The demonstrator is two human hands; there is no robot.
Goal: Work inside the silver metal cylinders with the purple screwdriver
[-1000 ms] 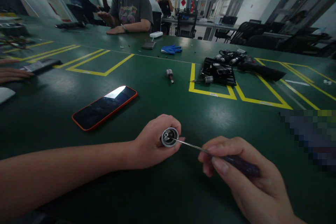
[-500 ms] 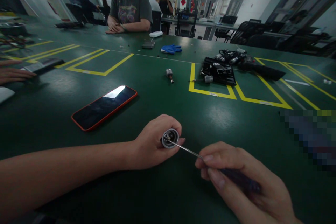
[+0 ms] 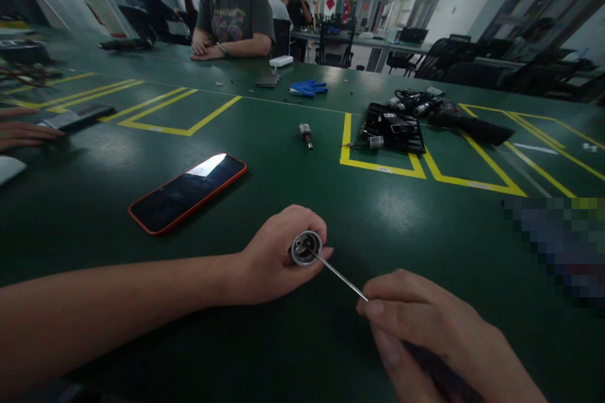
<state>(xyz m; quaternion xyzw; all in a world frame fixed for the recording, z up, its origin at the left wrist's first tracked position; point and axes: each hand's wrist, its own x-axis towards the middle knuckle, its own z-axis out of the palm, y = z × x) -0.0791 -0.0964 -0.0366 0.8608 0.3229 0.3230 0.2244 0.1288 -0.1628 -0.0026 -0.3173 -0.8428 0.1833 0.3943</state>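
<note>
My left hand (image 3: 278, 255) is closed around a round metal housing (image 3: 295, 257), its open end turned up towards me. Small metal parts show inside the rim, but the rest of the housing is hidden by my fingers. My right hand (image 3: 425, 321) grips the dark handle of a screwdriver (image 3: 341, 276). The thin bright shaft runs up and left, and its tip is inside the housing's opening. On the table beyond lies a small metal fitting (image 3: 305, 135) with a narrow, reddish-brown end.
A phone with an orange edge (image 3: 189, 194) lies left of my hands. Black parts (image 3: 394, 129) and cables (image 3: 420, 101) are piled at the right back, near a blue glove (image 3: 309, 88). A co-worker's hand (image 3: 26, 129) rests at the left; another person (image 3: 236, 19) sits opposite.
My right hand has moved slightly down, and the screwdriver's shaft now slants more steeply. Its tip has shifted a little to the right inside the housing. My left hand has barely moved.
</note>
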